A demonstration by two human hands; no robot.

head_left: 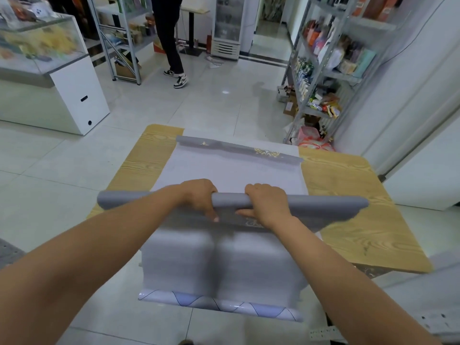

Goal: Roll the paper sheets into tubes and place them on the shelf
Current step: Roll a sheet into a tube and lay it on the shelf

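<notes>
A grey paper sheet, partly rolled into a tube point(323, 204), lies across the wooden table point(361, 220). My left hand point(200, 197) and my right hand point(267, 204) both grip the tube near its middle, fingers curled over the top and thumbs below. Beyond the tube the white inner side of the sheet point(224, 168) stretches flat to a curled grey far edge with a gold pattern point(266, 153). Another pale sheet point(219, 265) hangs over the near table edge, ending in a curl with blue diamond lines point(224, 305).
A metal shelf point(323, 70) full of goods stands at the right, beyond the table. A glass counter point(49, 70) is at the left. A person in dark trousers point(171, 46) stands on the tiled floor ahead, near another metal rack point(119, 33).
</notes>
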